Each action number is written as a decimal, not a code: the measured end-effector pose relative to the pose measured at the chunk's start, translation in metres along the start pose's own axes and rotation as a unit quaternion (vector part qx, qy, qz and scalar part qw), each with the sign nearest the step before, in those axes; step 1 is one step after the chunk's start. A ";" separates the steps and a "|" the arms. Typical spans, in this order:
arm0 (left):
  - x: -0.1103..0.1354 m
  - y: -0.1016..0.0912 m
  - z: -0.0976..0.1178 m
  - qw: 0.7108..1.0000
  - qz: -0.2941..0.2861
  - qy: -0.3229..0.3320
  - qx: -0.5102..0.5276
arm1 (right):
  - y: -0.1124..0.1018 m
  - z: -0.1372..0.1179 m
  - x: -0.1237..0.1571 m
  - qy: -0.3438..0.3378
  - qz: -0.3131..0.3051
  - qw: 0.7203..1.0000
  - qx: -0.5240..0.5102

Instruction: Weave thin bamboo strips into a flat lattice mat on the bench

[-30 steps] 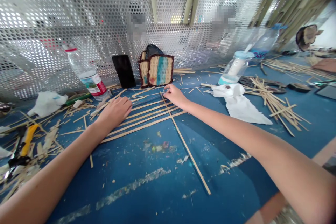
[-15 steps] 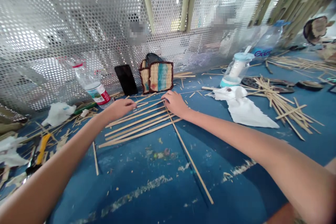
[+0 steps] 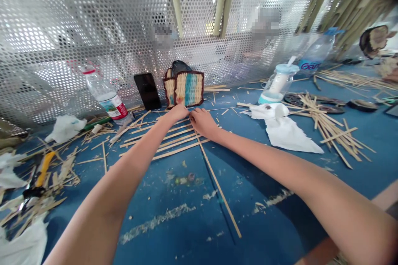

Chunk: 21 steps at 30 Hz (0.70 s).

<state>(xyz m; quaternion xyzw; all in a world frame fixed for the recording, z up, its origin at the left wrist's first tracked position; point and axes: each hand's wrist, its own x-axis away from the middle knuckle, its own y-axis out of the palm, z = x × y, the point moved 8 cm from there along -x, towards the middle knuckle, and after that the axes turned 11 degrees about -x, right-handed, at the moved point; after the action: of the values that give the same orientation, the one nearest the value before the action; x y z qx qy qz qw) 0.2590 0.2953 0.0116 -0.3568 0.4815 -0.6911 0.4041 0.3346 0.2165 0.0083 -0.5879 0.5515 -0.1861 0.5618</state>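
Thin pale strips [image 3: 174, 151], one crosswise

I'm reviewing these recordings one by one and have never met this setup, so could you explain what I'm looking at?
There is no machine here: these are a person's two bare hands, seen by one camera worn on the head, looking forward and down. All the pictures come from it.

On the blue table lies a row of thin, pale strips, with one long strip crossing them towards the camera. The left hand and right hand meet near its far end; their fingers hide exactly what is pinched.

Behind them stand a dark phone and a striped woven holder. To the right are white tissue and a loose pile of strips; to the left, a red-capped bottle.
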 end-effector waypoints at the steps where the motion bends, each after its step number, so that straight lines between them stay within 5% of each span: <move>1: -0.001 0.001 0.000 1.000 0.003 -0.004 -0.013 | 0.000 0.000 0.000 0.003 -0.001 1.000 0.002; 11: -0.003 -0.001 -0.001 0.997 0.000 -0.021 -0.074 | -0.009 -0.007 0.006 0.022 0.003 1.000 0.013; 21: -0.012 -0.011 0.011 1.000 -0.003 -0.002 0.014 | -0.009 -0.008 0.006 0.026 -0.014 0.999 0.020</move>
<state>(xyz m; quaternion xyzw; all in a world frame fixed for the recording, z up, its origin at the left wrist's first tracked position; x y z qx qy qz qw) 0.2718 0.3045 0.0236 -0.3539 0.4696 -0.6983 0.4081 0.3334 0.2056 0.0165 -0.5788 0.5541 -0.2205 0.5562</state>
